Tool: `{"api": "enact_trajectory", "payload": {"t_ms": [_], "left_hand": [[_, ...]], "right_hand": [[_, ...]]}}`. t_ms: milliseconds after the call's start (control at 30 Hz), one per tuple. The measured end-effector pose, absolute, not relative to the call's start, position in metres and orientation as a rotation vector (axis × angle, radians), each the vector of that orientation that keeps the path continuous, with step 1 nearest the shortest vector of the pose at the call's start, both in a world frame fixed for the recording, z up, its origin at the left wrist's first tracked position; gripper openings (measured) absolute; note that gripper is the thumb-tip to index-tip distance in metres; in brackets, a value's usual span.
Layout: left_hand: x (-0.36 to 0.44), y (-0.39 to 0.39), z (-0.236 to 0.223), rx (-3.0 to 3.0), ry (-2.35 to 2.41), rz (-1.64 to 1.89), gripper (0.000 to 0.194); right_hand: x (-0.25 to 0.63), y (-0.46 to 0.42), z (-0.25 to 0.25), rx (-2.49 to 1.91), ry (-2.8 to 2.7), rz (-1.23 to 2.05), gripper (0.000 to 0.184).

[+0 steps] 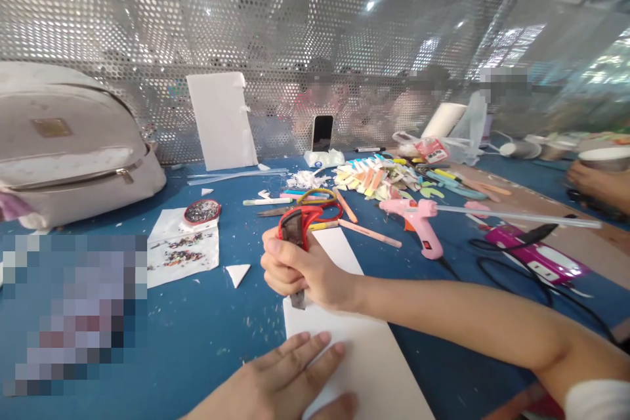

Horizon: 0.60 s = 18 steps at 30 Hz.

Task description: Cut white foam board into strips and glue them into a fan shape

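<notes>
My right hand (295, 269) is wrapped round a red and dark grey utility knife (294, 228). The knife's lower end points down at a long white board (374, 354) lying on the blue table. Whether the blade touches the board I cannot tell. My left hand (275, 380) lies flat on the near part of this board, fingers stretched out. Just beyond the knife are scissors (319, 200) with yellow and red handles. A small white triangular scrap (238, 274) rests left of my right hand.
A pink glue gun (418, 216) with a long clear stick and a purple power strip (536, 256) with black cables lie right. Coloured scraps (378, 177), a phone (322, 133) and a white panel (221, 121) stand behind. A backpack (73, 144) is left; another person's hand (581, 177) is far right.
</notes>
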<state>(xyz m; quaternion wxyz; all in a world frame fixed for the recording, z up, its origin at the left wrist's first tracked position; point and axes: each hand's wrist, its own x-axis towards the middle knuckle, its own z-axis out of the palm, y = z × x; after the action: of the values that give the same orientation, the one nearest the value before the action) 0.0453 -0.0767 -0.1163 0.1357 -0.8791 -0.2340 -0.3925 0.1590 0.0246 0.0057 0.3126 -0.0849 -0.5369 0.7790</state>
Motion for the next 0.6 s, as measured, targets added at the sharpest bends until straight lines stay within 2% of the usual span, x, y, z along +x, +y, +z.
{"api": "enact_trajectory", "payload": {"t_ms": [433, 600], "left_hand": [[0.045, -0.074, -0.118, -2.508, -0.628, -1.096, 0.035], [0.045, -0.075, -0.118, -2.510, -0.649, -1.102, 0.036]], "right_hand": [[0.173, 0.037, 0.025, -0.280, -1.386, 1.953, 0.057], [0.180, 0.039, 0.015, -0.346, -1.424, 1.937, 0.055]]}}
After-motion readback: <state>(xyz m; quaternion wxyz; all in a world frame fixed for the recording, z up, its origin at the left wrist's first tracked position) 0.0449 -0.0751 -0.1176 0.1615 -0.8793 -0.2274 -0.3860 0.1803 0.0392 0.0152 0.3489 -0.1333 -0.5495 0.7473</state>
